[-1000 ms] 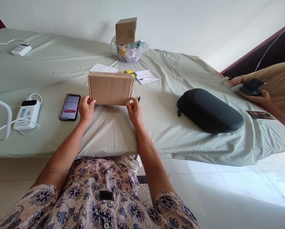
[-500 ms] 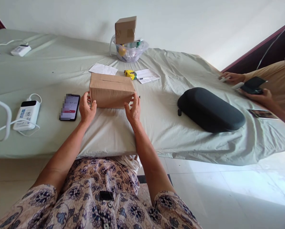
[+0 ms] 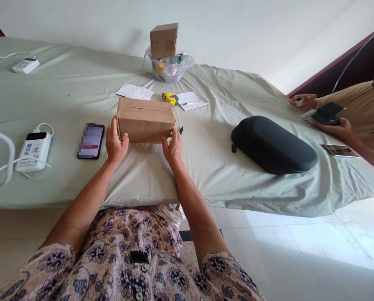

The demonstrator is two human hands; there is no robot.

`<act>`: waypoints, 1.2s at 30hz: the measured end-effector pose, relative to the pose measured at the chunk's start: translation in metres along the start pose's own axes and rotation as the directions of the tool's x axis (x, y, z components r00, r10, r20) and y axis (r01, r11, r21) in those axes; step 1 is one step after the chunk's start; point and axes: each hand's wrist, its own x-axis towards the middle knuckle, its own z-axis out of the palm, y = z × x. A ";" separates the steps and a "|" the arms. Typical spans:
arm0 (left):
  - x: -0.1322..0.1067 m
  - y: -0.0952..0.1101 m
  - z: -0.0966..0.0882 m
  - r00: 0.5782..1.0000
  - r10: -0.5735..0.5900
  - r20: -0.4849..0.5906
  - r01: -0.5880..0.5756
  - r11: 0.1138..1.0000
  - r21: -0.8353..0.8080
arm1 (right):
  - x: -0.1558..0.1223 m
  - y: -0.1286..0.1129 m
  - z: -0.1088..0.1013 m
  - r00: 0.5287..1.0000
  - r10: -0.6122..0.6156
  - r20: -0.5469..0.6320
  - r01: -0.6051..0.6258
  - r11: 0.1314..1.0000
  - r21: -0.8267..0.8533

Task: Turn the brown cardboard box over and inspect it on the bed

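Both ends of a plain brown cardboard box [image 3: 146, 119] are clasped at centre frame. The left hand [image 3: 116, 144] is pressed to its left end and the right hand [image 3: 172, 146] to its right, with the fingers lightly curled around its corners. The box is rested on the pale green sheet-covered worktop [image 3: 205, 167]. A black smartphone [image 3: 91, 141] is laid just left of it, and a yellow tape measure [image 3: 169, 98] is seen farther up.
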 end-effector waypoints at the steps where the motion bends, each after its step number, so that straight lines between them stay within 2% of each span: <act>1: 0.000 -0.002 0.001 0.999 -0.037 0.015 0.036 0.999 0.028 | -0.001 0.001 0.001 0.999 0.031 0.027 -0.031 0.999 -0.008; 4: 0.002 -0.007 0.003 0.989 -0.134 0.066 0.125 0.984 0.126 | -0.002 0.006 0.003 0.987 0.107 0.119 -0.103 0.994 -0.034; 6: 0.003 -0.009 0.002 0.984 -0.153 0.092 0.136 0.976 0.168 | -0.003 0.008 0.004 0.981 0.123 0.148 -0.120 0.992 -0.023; 11: 0.005 -0.004 -0.003 0.974 -0.197 0.114 0.166 0.958 0.235 | -0.004 0.004 0.001 0.982 0.132 0.132 -0.141 0.988 0.057; 14: 0.004 0.001 -0.005 0.971 -0.213 0.110 0.190 0.963 0.192 | -0.004 -0.002 -0.001 0.979 0.156 0.132 -0.161 0.987 0.028; 16: 0.003 0.007 -0.006 0.986 -0.152 0.065 0.142 0.981 0.130 | -0.003 -0.008 -0.003 0.990 0.114 0.079 -0.114 0.993 0.004; 19: 0.001 0.021 -0.012 1.000 0.027 0.011 -0.028 0.994 0.103 | -0.001 -0.020 -0.009 1.000 -0.028 -0.003 0.028 0.998 -0.053; 22: 0.000 0.036 -0.017 0.987 0.146 0.068 -0.155 0.976 0.152 | 0.000 -0.035 -0.018 0.996 -0.085 0.002 0.084 0.981 -0.174; 26: -0.003 0.050 -0.014 0.972 0.180 0.150 -0.207 0.959 0.191 | -0.002 -0.055 -0.020 0.990 -0.131 0.050 0.140 0.947 -0.288; 31: -0.009 0.058 -0.005 0.968 0.174 0.181 -0.205 0.965 0.166 | -0.005 -0.074 -0.008 0.954 -0.235 0.186 0.282 0.915 -0.287; 36: -0.008 0.060 -0.004 0.971 0.162 0.178 -0.191 0.968 0.160 | -0.005 -0.078 0.000 0.953 -0.230 0.200 0.281 0.916 -0.286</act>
